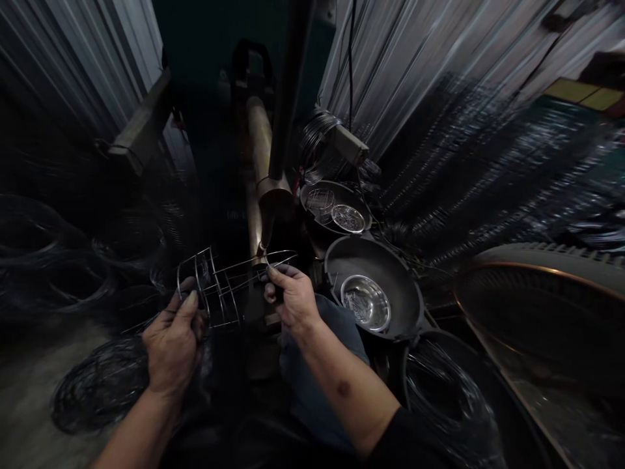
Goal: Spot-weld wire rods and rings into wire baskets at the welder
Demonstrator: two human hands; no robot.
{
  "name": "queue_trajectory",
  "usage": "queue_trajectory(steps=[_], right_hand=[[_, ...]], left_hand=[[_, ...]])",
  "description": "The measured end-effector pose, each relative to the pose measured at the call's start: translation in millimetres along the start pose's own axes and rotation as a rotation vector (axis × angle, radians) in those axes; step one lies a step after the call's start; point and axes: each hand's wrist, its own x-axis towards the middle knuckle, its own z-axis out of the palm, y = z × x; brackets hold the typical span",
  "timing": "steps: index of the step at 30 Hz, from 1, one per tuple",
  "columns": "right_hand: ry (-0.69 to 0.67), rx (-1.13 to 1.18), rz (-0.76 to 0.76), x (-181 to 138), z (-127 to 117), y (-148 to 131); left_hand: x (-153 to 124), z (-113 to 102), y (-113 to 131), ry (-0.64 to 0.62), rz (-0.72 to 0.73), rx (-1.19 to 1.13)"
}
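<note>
A small wire frame [222, 286], a cage of thin metal rods, lies sideways between both hands. My left hand [173, 339] is closed on its left end, fingers round the ring. My right hand [290, 296] pinches its right end, where the rods meet under the tip of a copper-coloured machine arm [261, 163]. A dark pan [385, 267] just right of my right hand holds a small steel bowl [366, 301] with small metal pieces in it.
Behind it, a second dark pan [307, 195] holds a wire piece and another steel bowl [347, 218]. Coils of dark wire [102, 384] lie on the floor at left and lower right. A large round basin [537, 293] sits at right. Corrugated metal walls stand behind.
</note>
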Motion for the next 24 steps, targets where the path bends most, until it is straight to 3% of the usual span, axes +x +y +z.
queue_trajectory(steps=[17,24], right_hand=[[0.013,0.043,-0.027,8.1,7.7,-2.9],[-0.113,-0.239,0.012,-12.5,6.5,21.6]], left_hand=[[4.1,5.5,8.5,-0.047,0.066,0.053],[10.0,10.7,14.2,-0.003,0.055,0.046]])
